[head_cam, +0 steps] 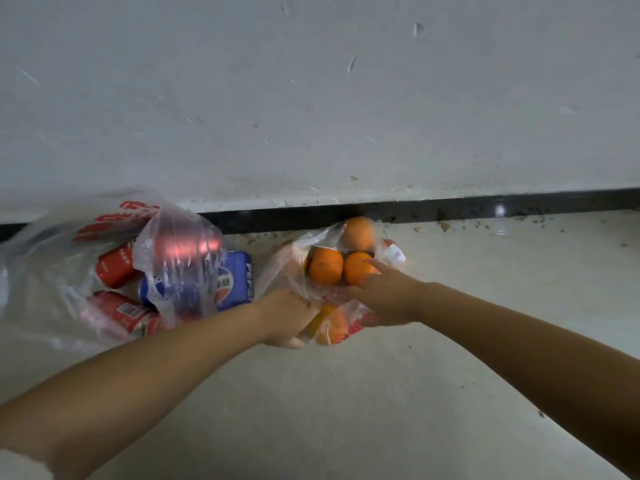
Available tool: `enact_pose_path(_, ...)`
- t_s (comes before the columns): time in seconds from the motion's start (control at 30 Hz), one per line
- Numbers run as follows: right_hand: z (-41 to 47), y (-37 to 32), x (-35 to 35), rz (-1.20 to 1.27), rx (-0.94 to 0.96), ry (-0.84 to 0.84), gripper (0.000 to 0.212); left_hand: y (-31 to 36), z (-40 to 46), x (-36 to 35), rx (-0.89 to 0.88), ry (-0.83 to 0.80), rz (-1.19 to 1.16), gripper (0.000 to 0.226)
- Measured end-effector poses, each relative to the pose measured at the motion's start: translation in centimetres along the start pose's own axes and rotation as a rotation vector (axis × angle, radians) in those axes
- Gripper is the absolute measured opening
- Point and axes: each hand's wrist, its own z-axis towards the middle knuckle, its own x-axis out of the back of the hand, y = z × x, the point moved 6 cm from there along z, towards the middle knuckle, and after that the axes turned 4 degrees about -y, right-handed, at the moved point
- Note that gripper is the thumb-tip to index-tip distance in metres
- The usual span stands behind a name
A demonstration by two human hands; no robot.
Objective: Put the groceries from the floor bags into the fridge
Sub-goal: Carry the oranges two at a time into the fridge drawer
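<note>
Hands at the orange bag (294,268): left hand (287,317) gripping its plastic, right hand (384,296) apparently open, fingers on an orange (358,268).

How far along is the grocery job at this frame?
Nothing looks put away yet, and no fridge is in view. In hand: the left hand grips the plastic of the orange bag while the right hand reaches in, fingers on an orange. Left: all the oranges, plus the cans in the other bag.
</note>
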Motion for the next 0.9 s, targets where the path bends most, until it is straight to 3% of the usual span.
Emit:
enact_pose_path(0.13, -3.2, 0.1, -2.3, -0.138, 0.071, 0.073, 0.021, -1.2, -0.3, -3.0, 0.11, -0.095, 0.043, 0.044)
enact_pose_path(0.23, -5.3, 1.7, -4.0, -0.195, 0.036, 0.116, 0.028, 0.3, -0.4, -4.6, -0.026, -0.144, 0.262, 0.03)
enact_pose_path(0.3, -6.4, 2.8, -5.1, -0.206, 0.004, 0.113, 0.028, 1.3, -0.2, -4.0, -0.104, -0.102, 0.249, 0.03)
enact_pose_path(0.4, -6.7, 4.8, -7.2, -0.167, -0.104, -0.027, 0.035, 2.9, 0.6, -2.2, -0.2, 0.055, 0.243, 0.029)
enact_pose_path(0.47, -6.3, 5.7, -8.0, -0.038, -0.205, -0.119, 0.04, 4.1, 1.0, -1.6, -0.282, 0.105, 0.345, 0.026)
enact_pose_path(0.57, -4.9, 8.1, -7.7, 0.394, -0.474, -0.113, 0.034, 4.3, 1.6, -1.8, -0.306, 0.125, 0.243, 0.012)
enact_pose_path(0.67, -3.6, 10.8, -6.1, 0.658, -0.698, -0.044, 0.022, 1.9, 1.5, -2.0, -0.148, 0.137, 0.113, 0.021)
enact_pose_path(0.77, -2.8, 11.8, -5.1, 0.766, -0.815, 0.082, 0.029, -1.6, 0.6, -1.4, 0.178, 0.198, -0.18, 0.036)
enact_pose_path(0.9, -2.2, 11.3, -2.7, 0.419, -0.812, 0.296, 0.038, -3.9, 0.5, -1.1, 0.517, 0.353, -0.556, 0.032)
